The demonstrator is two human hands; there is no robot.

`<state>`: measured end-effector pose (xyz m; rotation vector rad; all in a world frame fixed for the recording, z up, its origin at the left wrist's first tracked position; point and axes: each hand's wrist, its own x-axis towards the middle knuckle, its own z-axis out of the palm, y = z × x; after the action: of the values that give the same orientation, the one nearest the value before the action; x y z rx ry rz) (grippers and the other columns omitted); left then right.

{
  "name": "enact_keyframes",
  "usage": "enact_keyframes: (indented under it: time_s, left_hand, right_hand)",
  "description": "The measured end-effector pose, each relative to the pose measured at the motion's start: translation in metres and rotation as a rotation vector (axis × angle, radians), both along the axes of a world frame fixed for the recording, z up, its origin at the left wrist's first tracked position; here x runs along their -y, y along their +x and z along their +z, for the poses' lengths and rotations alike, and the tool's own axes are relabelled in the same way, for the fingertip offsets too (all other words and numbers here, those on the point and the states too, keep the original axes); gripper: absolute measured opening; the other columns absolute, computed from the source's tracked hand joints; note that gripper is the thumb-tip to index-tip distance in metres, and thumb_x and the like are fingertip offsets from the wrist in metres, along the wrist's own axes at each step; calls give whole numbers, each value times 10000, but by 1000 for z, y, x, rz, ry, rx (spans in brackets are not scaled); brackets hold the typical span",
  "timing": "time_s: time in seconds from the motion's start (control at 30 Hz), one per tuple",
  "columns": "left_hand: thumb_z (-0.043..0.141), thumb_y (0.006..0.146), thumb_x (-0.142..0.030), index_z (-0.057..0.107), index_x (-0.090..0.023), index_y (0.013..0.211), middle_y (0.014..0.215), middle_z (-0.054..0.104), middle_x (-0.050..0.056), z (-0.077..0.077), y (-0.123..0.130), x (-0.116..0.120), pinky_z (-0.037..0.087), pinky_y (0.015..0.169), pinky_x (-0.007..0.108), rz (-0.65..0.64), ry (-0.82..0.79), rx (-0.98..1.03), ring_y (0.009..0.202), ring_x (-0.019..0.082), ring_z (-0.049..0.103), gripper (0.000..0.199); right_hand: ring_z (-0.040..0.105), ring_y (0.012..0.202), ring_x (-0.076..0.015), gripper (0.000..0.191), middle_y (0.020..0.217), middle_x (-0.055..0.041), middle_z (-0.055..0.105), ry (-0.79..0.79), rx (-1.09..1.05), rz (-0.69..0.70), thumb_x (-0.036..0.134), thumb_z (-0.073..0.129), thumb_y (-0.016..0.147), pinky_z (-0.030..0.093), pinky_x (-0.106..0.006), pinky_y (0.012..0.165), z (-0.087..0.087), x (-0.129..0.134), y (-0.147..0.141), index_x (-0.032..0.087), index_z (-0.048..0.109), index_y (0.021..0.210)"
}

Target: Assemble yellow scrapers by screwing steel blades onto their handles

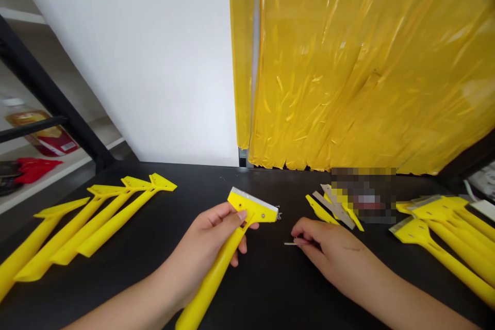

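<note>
A yellow long-handled scraper [222, 263] lies in my left hand [218, 232], which grips it just below the head, thumb on top. Along the head's far edge runs a pale blade strip [255, 198], and two fastener spots show on its face. Small metal bits, perhaps screws [279, 213], show at the head's right end. To the right, just above the black table, my right hand [319, 242] pinches a thin pale strip [290, 243]; its kind is unclear. Beyond that hand lie loose yellow plates [322, 210] and greyish flat strips [340, 211].
Several yellow scraper handles with heads [116, 216] lie in a row at left. More scrapers with blades [436, 216] are piled at right. A pixelated patch covers something at the back. Behind the black table [266, 278] stand a white panel [154, 62] and yellow plastic sheeting [348, 62].
</note>
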<state>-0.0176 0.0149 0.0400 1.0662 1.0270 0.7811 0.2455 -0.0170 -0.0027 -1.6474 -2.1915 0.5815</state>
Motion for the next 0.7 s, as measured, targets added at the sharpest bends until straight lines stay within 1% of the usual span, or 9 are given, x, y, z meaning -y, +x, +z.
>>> enact_keyframes:
  time_s: [0.2, 0.33, 0.5, 0.6, 0.63, 0.7]
  left_hand:
    - [688, 954, -477, 749, -150, 936, 669, 682, 18, -1, -1, 0, 505, 515, 196, 9, -11, 31, 557, 113, 569, 333]
    - [687, 958, -469, 754, -154, 939, 683, 688, 24, -3, -2, 0, 509, 523, 196, 20, -19, 55, 588, 120, 583, 323]
    - [664, 972, -470, 742, -146, 934, 656, 691, 30, -2, -2, 1, 492, 515, 189, 6, -43, 80, 540, 108, 571, 335]
    - [653, 975, -489, 743, -136, 951, 630, 688, 38, -1, 1, 6, 472, 487, 179, -84, -68, 90, 494, 100, 563, 365]
    - [662, 966, -494, 743, -141, 954, 651, 704, 46, -2, 2, 9, 465, 466, 179, -128, -82, 108, 482, 101, 565, 363]
    - [685, 948, -502, 745, -160, 939, 679, 725, 49, -2, 6, 17, 444, 426, 179, -228, -112, 166, 450, 99, 558, 348]
  right_hand:
    - [648, 776, -179, 93, 835, 18, 677, -73, -28, -53, 235, 594, 971, 449, -299, 699, 4, -1, 3, 274, 665, 1016]
    - [618, 753, -175, 97, 803, 22, 659, -97, -56, -52, 212, 579, 963, 418, -300, 682, 7, -1, 3, 254, 646, 907]
    - [576, 784, -190, 100, 819, 13, 641, -115, -150, -53, 170, 587, 925, 372, -331, 724, 9, -1, 2, 244, 632, 877]
    - [548, 777, -189, 69, 802, 9, 617, -193, -284, -82, 228, 616, 922, 362, -328, 713, 12, -5, 4, 240, 637, 858]
    - [534, 761, -180, 89, 793, 10, 605, -235, -348, -93, 274, 619, 932, 362, -319, 698, 14, -6, 5, 236, 636, 854]
    - [475, 676, -146, 193, 760, 20, 571, -345, -494, -121, 388, 596, 961, 340, -290, 625, 19, -7, 5, 224, 620, 861]
